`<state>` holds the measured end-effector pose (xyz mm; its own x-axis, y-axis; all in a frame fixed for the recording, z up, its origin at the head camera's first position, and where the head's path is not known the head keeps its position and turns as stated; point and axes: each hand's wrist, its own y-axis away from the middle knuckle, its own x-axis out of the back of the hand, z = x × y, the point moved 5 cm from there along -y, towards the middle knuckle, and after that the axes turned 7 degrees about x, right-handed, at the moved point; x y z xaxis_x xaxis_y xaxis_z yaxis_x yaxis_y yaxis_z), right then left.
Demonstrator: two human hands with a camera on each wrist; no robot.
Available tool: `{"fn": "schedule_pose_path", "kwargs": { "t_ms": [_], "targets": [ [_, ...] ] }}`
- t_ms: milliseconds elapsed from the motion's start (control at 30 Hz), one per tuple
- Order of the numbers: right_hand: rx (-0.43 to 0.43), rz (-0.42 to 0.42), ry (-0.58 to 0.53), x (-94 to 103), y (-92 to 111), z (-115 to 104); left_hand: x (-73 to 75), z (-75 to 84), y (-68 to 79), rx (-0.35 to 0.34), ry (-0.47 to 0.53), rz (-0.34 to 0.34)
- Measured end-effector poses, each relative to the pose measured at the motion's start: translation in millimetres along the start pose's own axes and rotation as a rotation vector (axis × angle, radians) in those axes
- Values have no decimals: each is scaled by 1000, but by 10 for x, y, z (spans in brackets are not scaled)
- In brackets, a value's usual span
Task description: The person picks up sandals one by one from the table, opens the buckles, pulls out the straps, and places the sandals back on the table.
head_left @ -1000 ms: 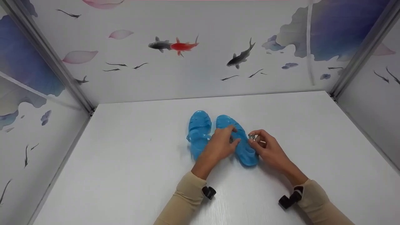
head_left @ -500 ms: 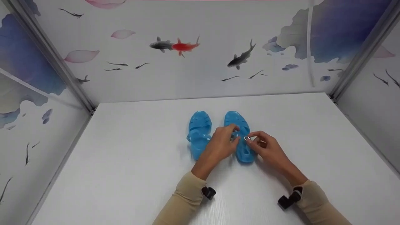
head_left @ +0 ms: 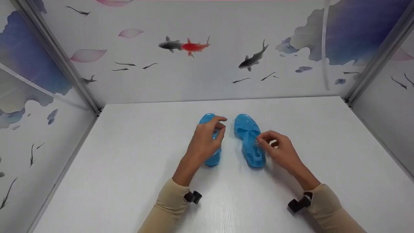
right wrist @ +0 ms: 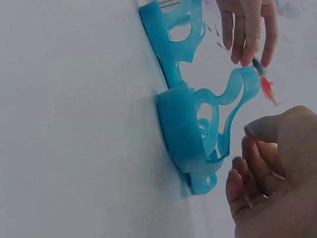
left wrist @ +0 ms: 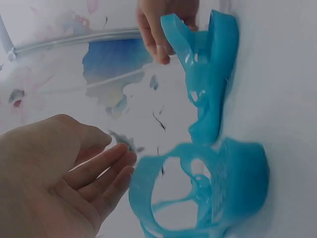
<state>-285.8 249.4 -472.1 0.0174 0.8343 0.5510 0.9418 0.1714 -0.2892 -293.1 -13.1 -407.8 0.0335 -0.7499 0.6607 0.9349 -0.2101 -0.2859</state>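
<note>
Right sandal sits sole-down on the tabletop, presumably keeping its strap reachable, with the right hand just beside it, fingers narrow and visibly holding nothing, and the left hand, fingers loosely parted, over the left sandal, apart on the first's left.

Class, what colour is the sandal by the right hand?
The sandal is blue, clearest in the head view.

In the head view, a white table is lying toward six o'clock; on the back wall, a red fish is showing at twelve, a dark fish at one, a blue patch at two.
</note>
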Motion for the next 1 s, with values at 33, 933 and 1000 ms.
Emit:
{"fn": "schedule_pose_path", "kwargs": {
  "t_ms": [33,933,1000],
  "targets": [
    [16,10,9,2,-16,-38,38,-52,8,-6,1,11],
    [208,-202,-107,-852,-430,-940,318,-923,306,196,115,44],
    [230,-189,-102,-915,-447,-964,299,-933,303,186,111,42]
  ]
}}
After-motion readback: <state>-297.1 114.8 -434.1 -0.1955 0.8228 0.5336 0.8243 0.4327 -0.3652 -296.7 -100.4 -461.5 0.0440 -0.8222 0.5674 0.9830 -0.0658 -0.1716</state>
